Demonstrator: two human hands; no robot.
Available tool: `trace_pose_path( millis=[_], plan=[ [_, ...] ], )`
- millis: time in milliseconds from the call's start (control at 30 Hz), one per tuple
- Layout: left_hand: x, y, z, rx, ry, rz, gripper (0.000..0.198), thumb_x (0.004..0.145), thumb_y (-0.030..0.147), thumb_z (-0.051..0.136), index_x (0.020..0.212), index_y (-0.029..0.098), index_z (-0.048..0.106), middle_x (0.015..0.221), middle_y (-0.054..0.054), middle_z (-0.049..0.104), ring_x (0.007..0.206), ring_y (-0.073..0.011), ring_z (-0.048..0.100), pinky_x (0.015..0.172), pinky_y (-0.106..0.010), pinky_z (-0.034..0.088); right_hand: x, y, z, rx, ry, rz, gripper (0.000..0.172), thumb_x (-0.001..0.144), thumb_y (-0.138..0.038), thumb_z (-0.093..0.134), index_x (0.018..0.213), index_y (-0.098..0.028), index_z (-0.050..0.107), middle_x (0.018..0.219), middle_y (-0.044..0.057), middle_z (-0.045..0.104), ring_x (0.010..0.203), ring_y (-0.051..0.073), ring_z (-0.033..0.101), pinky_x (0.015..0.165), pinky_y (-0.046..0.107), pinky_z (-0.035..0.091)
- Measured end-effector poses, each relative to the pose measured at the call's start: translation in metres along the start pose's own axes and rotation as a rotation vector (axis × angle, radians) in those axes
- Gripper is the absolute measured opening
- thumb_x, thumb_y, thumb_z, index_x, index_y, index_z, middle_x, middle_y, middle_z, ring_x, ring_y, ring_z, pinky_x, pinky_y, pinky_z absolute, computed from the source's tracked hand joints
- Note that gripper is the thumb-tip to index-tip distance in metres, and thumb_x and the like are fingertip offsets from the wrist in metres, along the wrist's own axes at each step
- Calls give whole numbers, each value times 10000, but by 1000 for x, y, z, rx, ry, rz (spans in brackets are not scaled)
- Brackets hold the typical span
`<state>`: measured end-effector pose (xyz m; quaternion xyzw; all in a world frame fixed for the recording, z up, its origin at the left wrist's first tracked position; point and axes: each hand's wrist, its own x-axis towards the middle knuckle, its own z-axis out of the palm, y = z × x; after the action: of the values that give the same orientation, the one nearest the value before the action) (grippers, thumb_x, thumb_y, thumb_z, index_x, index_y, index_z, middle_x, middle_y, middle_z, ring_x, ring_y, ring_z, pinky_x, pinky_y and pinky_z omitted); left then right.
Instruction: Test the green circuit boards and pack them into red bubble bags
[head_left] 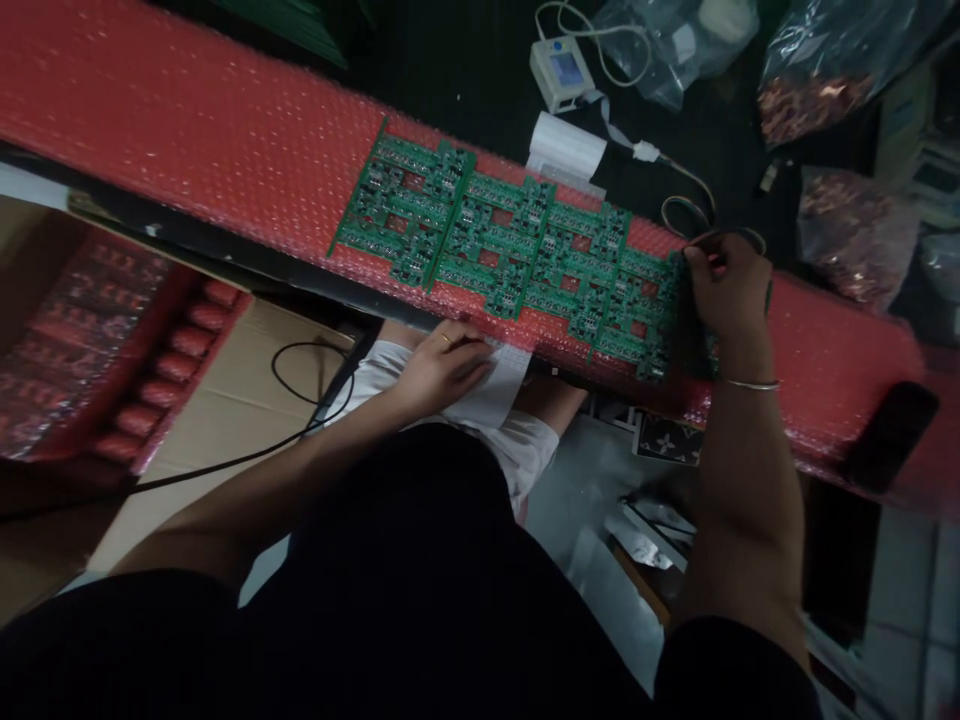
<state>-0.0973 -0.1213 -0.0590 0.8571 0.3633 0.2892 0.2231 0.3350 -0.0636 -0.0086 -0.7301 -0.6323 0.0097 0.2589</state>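
Several green circuit board panels (495, 235) lie in a row on red bubble wrap. My right hand (731, 285) is over the right end of the row, with thumb and fingers pinched together at the last panel's upper edge. What the pinch holds, if anything, is too small to make out. At the table's front edge, my left hand (444, 368) has its fingers bent and together over a white sheet with faint grid lines (506, 385), gripping its left side. The sheet hangs down over my lap.
Red bubble wrap (225, 110) runs along the table. Behind the panels are a paper roll (566, 145), a small white device with a screen (564, 70) and bags of copper-coloured parts (859, 235). A dark phone-like object (896, 435) lies right; an open carton (217, 400) stands left.
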Motion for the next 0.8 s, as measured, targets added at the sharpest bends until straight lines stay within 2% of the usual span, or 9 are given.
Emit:
trace_pose_path(
  millis=[133, 267, 367, 633, 800],
  plan=[
    [0, -6, 8, 19, 21, 11, 138, 990, 284, 642, 999, 218, 763, 1026, -77, 711, 983, -200, 656, 909, -372, 560, 0, 2, 1, 26, -11, -11, 137, 964, -338, 653, 920, -209, 662, 926, 168, 751, 824, 226, 649, 771, 398, 469],
    [0, -13, 14, 10, 142, 111, 93, 967, 243, 694, 1023, 233, 768, 998, -58, 713, 939, -193, 661, 861, -355, 572, 0, 5, 3, -1, -3, -52, 273, 996, -471, 589, 933, -213, 651, 925, 141, 741, 846, 243, 656, 778, 406, 508],
    [1, -15, 16, 9, 213, 196, 99, 950, 217, 727, 1046, 230, 749, 1006, -54, 708, 927, -191, 653, 826, -331, 564, 0, 9, 6, -25, -3, -89, 311, 1008, -519, 542, 941, -232, 642, 931, 116, 736, 858, 254, 665, 788, 416, 531],
    [1, -12, 13, 6, 212, 206, 143, 936, 195, 745, 1071, 235, 723, 1010, -47, 696, 913, -188, 642, 795, -329, 561, 1, 9, 5, -5, -37, -83, 296, 999, -501, 550, 959, -227, 654, 933, 95, 714, 851, 239, 659, 819, 417, 542],
    [-1, -15, 15, -10, 212, 194, 154, 929, 190, 748, 1073, 241, 730, 1018, -48, 701, 941, -195, 648, 824, -338, 557, -1, 8, 5, 0, -8, -110, 260, 995, -476, 556, 926, -240, 640, 911, 88, 706, 853, 243, 649, 816, 413, 527]
  ],
)
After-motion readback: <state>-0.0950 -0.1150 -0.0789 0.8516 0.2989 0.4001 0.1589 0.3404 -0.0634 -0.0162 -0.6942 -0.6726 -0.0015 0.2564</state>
